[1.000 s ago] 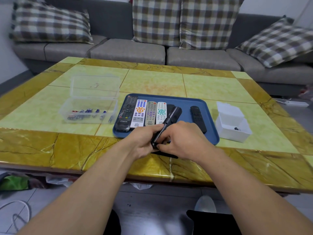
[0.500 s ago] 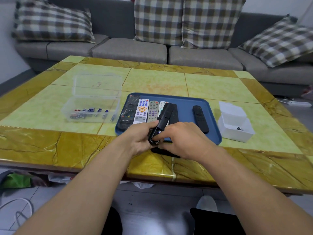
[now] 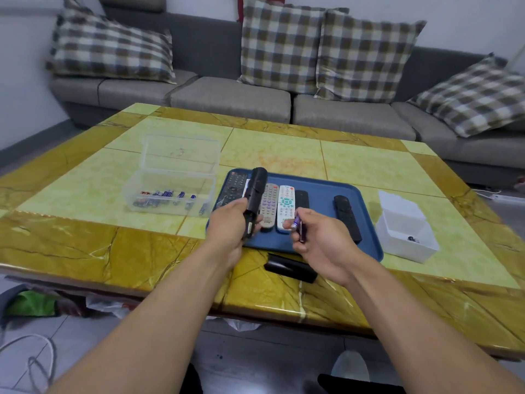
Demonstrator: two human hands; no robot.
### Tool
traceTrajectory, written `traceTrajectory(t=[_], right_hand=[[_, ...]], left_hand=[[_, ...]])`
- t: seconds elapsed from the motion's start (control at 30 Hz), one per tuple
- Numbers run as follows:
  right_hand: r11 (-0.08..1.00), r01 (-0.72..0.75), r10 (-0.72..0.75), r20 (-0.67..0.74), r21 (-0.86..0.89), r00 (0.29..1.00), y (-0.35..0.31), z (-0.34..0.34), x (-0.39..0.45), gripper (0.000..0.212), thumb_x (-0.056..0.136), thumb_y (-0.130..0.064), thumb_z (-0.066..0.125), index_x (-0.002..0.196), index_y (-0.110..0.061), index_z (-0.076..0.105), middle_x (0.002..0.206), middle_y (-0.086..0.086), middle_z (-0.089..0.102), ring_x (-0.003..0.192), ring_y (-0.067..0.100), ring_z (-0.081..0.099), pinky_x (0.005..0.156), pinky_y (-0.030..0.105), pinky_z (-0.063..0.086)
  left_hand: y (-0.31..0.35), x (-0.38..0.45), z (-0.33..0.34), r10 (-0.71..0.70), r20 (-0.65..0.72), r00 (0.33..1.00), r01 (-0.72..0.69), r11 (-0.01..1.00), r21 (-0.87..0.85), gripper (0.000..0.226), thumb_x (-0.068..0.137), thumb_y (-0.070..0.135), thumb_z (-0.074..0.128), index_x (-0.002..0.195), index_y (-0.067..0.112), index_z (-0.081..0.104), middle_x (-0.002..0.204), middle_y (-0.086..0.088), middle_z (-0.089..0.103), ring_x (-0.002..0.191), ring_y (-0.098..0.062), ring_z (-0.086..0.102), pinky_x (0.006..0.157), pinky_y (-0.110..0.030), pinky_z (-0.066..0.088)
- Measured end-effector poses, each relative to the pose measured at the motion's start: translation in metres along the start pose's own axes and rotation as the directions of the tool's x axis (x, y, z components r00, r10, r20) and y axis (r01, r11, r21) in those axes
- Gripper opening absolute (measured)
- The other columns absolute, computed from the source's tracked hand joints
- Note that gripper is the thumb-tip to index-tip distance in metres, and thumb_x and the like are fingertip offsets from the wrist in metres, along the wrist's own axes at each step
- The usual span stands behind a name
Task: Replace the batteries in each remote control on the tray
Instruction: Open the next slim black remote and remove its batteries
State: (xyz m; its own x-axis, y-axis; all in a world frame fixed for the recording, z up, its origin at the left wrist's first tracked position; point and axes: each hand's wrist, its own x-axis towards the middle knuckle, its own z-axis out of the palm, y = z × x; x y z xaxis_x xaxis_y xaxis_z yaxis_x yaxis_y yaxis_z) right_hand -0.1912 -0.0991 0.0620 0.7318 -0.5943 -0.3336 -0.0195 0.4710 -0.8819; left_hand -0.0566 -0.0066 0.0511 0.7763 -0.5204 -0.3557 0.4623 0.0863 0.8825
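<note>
My left hand (image 3: 230, 224) grips a black remote (image 3: 255, 194) by its lower end, holding it upright above the blue tray (image 3: 366, 223). Its battery bay faces me. A purple battery (image 3: 299, 228) is pinched in my right hand (image 3: 318, 237), just right of that remote and apart from it. The remote's black back cover (image 3: 289, 268) lies on the table in front of the tray. On the tray lie several remotes, among them a grey one (image 3: 269, 206), a white one (image 3: 285, 204) and a black one (image 3: 347, 214).
A clear open box (image 3: 170, 191) with several batteries stands left of the tray. A white open box (image 3: 406, 231) with a small dark item inside stands to its right. The tiled table (image 3: 113, 245) is backed by a grey sofa (image 3: 227, 98) with checked cushions.
My hands have come apart. The right hand has drawn a purple battery away to the right, while the left hand has swung the black remote leftward and more upright.
</note>
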Motion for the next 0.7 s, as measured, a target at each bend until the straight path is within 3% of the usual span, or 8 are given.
traceTrajectory(t=[0.07,0.13,0.23,0.33,0.43,0.5,0.57,0.7], right_hand=[[0.994,-0.104,0.104,-0.006,0.028,0.995,-0.002,0.009,0.006,0.018,0.104,-0.011,0.044,0.115,-0.004,0.056,0.077,0.009,0.06,0.059,0.014,0.044,0.049,0.023,0.029],[0.988,-0.141,0.142,-0.001,-0.065,0.99,-0.005,0.025,0.014,0.02,0.103,-0.008,0.046,0.117,-0.003,0.058,0.076,0.009,0.06,0.059,0.014,0.047,0.049,0.022,0.03],[0.934,-0.079,0.108,0.064,-0.35,0.992,-0.013,0.058,0.028,0.023,0.102,-0.001,0.046,0.122,-0.004,0.057,0.075,0.009,0.058,0.059,0.016,0.055,0.051,0.022,0.037],[0.784,0.016,0.107,0.161,-0.621,0.981,-0.023,0.099,0.047,0.023,0.101,0.0,0.048,0.123,-0.007,0.054,0.084,0.011,0.063,0.065,0.018,0.06,0.056,0.024,0.046],[0.474,0.228,-0.049,0.234,-0.851,0.971,-0.033,0.142,0.083,0.021,0.096,-0.001,0.058,0.115,-0.01,0.058,0.095,0.011,0.068,0.07,0.019,0.065,0.058,0.027,0.05],[0.099,0.389,-0.135,0.375,-0.916,0.917,-0.037,0.167,0.107,0.016,0.094,-0.004,0.06,0.106,-0.014,0.064,0.098,0.003,0.063,0.081,0.019,0.063,0.064,0.028,0.049],[-0.199,0.467,-0.082,0.49,-0.861,0.868,-0.034,0.188,0.127,0.02,0.09,-0.001,0.058,0.095,-0.019,0.067,0.093,-0.001,0.06,0.088,0.021,0.063,0.072,0.029,0.051],[-0.481,0.493,0.146,0.489,-0.725,0.86,-0.021,0.209,0.149,0.032,0.08,0.01,0.052,0.085,-0.016,0.071,0.076,-0.003,0.063,0.075,0.022,0.063,0.069,0.031,0.054]], left_hand=[[0.011,0.0,-0.009,0.051,-0.077,0.996,-0.057,0.995,-0.076,0.022,0.102,0.015,0.048,0.09,0.01,0.067,0.082,-0.015,0.071,0.067,-0.02,0.066,0.057,-0.031,0.051],[0.023,0.001,-0.021,0.083,-0.154,0.985,-0.106,0.983,-0.148,0.025,0.103,0.018,0.048,0.086,0.012,0.065,0.078,-0.015,0.069,0.059,-0.019,0.061,0.053,-0.03,0.048],[0.038,0.006,-0.042,0.078,-0.315,0.946,-0.18,0.934,-0.308,0.023,0.104,0.018,0.049,0.086,0.015,0.063,0.076,-0.007,0.068,0.066,-0.018,0.065,0.054,-0.026,0.053],[0.046,0.01,-0.058,0.088,-0.427,0.9,-0.256,0.9,-0.352,0.022,0.104,0.018,0.05,0.085,0.018,0.061,0.079,-0.004,0.066,0.074,-0.017,0.066,0.06,-0.026,0.053],[0.055,0.016,-0.073,0.093,-0.491,0.866,-0.309,0.872,-0.38,0.021,0.104,0.018,0.048,0.09,0.017,0.063,0.081,-0.005,0.066,0.069,-0.016,0.064,0.058,-0.024,0.052],[0.06,0.021,-0.082,0.078,-0.526,0.847,-0.327,0.856,-0.4,0.021,0.104,0.018,0.047,0.092,0.017,0.064,0.085,-0.008,0.067,0.066,-0.015,0.065,0.057,-0.023,0.051],[0.063,0.026,-0.09,0.058,-0.555,0.83,-0.34,0.841,-0.42,0.021,0.104,0.018,0.047,0.092,0.017,0.065,0.089,-0.011,0.068,0.067,-0.016,0.065,0.059,-0.025,0.052],[0.07,0.028,-0.095,0.03,-0.596,0.803,-0.363,0.817,-0.448,0.019,0.104,0.017,0.046,0.098,0.019,0.064,0.091,-0.006,0.068,0.065,-0.015,0.067,0.06,-0.023,0.054]])
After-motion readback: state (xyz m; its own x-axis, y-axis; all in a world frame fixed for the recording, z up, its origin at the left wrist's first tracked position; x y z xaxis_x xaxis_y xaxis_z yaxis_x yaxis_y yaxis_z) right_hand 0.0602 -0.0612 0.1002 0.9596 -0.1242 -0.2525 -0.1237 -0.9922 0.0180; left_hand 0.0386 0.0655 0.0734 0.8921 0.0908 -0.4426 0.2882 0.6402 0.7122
